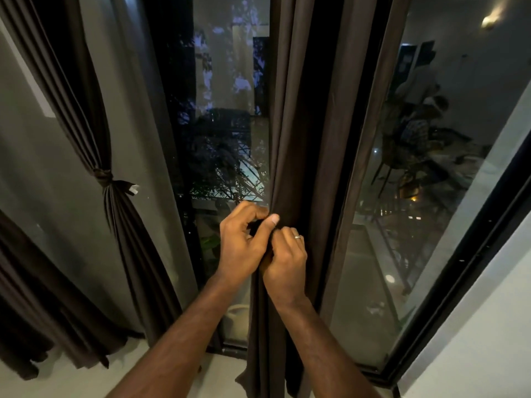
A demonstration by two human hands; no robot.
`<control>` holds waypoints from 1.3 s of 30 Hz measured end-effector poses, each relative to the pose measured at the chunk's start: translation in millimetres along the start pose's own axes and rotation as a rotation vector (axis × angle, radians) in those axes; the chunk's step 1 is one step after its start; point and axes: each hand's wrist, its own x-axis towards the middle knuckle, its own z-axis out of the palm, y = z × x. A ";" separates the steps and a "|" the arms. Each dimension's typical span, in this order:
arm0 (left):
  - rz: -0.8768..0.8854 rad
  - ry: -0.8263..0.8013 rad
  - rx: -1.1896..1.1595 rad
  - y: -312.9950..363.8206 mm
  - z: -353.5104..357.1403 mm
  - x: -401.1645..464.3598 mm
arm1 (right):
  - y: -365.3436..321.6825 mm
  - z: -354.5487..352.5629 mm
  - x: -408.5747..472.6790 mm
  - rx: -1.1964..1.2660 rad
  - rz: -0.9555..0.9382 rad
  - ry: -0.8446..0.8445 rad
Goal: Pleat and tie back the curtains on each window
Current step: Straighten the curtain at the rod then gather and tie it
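A dark brown curtain point(304, 124) hangs in loose folds down the middle of the window. My left hand point(244, 239) pinches its left edge between thumb and curled fingers at about waist height. Right beside it, touching, my right hand point(286, 262) grips the gathered folds; a ring shows on one finger. A second brown curtain point(86, 104) at the left is pleated and bound at its middle by a knotted tie-back point(103, 175).
Black-framed glass panes point(230, 110) stand behind the curtains, reflecting a room. A third dark curtain point(34, 311) bunches at the lower left on the pale floor point(138, 360). A white wall point(474, 340) runs along the right.
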 end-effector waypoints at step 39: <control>0.033 -0.073 -0.087 -7.3 -8.6 12.5 | -15.8 -11.1 3.9 -0.189 0.078 0.049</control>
